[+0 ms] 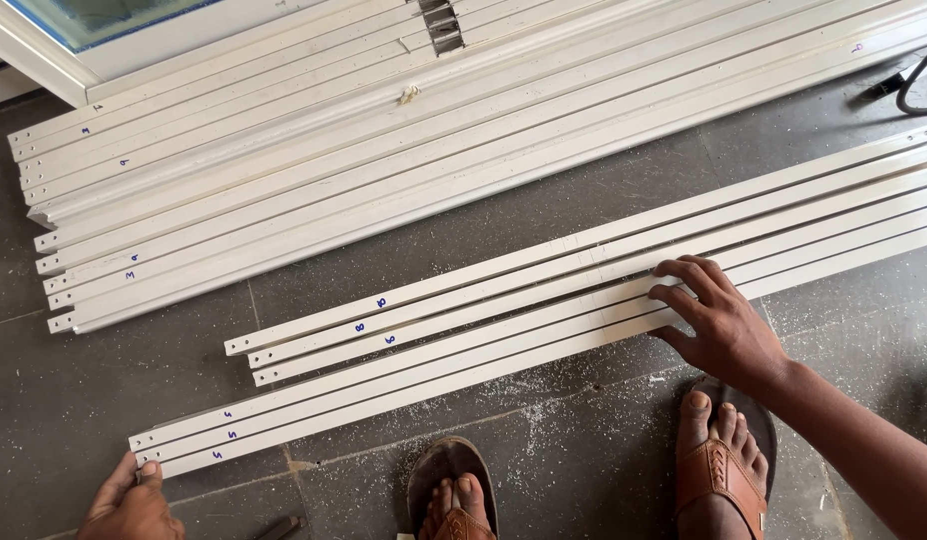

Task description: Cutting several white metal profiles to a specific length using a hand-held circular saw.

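Note:
Several long white square bars [464, 335] lie side by side on the dark floor in front of me, in two staggered groups. My left hand [132, 505] sits at the lower left, its fingers pressed against the near ends of the closest bars [184, 445]. My right hand [719, 320] rests palm down on the same bars further right, fingers spread across their tops. Small blue marks are written near the bar ends.
A larger stack of longer white bars [334, 160] lies further away across the floor. A white frame with glass [74, 30] stands at the top left. White shavings dust the floor. My sandalled feet [724, 460] stand just below the bars. A black cable [914, 85] curls at the right edge.

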